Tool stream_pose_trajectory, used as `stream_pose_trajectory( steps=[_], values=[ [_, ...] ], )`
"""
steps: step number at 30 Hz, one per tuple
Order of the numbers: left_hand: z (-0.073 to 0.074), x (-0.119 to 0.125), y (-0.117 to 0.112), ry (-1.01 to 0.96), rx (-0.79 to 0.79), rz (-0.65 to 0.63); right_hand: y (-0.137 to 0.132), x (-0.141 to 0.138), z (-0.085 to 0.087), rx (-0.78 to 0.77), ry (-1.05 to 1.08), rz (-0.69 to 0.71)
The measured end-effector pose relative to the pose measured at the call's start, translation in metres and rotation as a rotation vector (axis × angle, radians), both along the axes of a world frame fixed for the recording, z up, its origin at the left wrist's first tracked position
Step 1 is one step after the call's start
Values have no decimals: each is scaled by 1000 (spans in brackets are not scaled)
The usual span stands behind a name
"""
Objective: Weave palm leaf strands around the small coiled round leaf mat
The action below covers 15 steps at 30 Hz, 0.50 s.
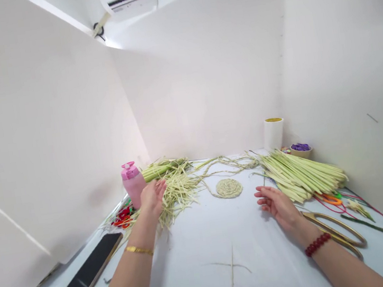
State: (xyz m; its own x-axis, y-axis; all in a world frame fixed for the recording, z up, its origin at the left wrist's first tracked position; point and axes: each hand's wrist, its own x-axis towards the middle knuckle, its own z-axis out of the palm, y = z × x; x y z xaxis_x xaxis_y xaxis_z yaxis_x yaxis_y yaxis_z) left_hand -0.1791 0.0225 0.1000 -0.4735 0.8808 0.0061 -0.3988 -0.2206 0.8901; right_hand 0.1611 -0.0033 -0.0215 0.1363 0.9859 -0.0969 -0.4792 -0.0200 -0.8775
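Note:
My left hand (153,198) is open at the edge of a loose heap of pale green plant strips (178,189), close to a pink bottle (134,186); I cannot tell if it touches the strips. On the right, my right hand (276,204) hovers open, fingers spread, beside a bundle of flat green stalks (302,172). Between the hands, farther back, lies a round woven coil (229,188) with a braided cord (217,173) trailing from it. Two thin strips (231,266) lie crossed on the white surface nearer to me.
A phone (88,273) lies at the left. Gold-handled scissors (334,232) rest under my right wrist, near coloured cords (365,221). A white cup (274,135) and a bowl of purple pieces (301,150) stand at the back right. White panels (203,79) enclose the table.

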Motion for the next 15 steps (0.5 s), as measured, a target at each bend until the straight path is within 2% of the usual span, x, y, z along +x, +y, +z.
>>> stream_pose_trajectory(
  steps=[2,4,6,8,9,12,14,15],
  values=[
    [-19,-22,-21,-62,-31,126,0,0,-3,-1,-6,-3],
    [-38,-29,-43,-91,-36,201,1,0,-4,-2,-18,1],
    [-54,-23,-66,-92,0,222,1,1,-5,-1,-38,7],
    [-68,-7,-88,-30,-35,168,0,1,-5,1,-63,10],
    [-74,2,-98,38,-76,128,0,1,-4,-1,-75,10],
    [-93,31,-126,404,-193,-180,-3,0,-2,-22,-114,12],
    [-103,49,-138,670,-186,-413,-5,-1,2,-25,-145,11],
    [-106,57,-142,801,-164,-471,-6,-1,4,-25,-162,6]
  ],
)
